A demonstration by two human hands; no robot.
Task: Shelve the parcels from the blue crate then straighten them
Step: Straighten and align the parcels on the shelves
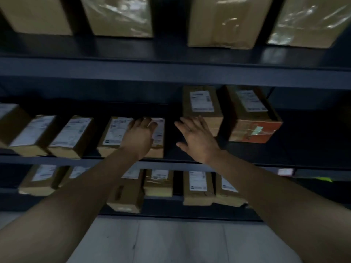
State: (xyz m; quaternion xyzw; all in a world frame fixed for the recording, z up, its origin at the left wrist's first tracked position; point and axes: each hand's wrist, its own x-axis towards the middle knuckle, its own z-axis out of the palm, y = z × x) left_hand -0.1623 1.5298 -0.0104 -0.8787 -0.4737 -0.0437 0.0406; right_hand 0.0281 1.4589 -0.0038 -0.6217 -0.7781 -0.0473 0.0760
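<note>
Left hand (139,137) resting flat on labelled parcel (115,133), fingers straight, lying over its right half. That parcel sitting on middle shelf (28,160), front edge near lip. Right hand (197,139) hovering beside it, fingers spread wide, overlapping lower front of taller parcel (202,105); cannot tell whether touching. Red-fronted parcel (253,128) standing just right of that one, tilted.
</note>
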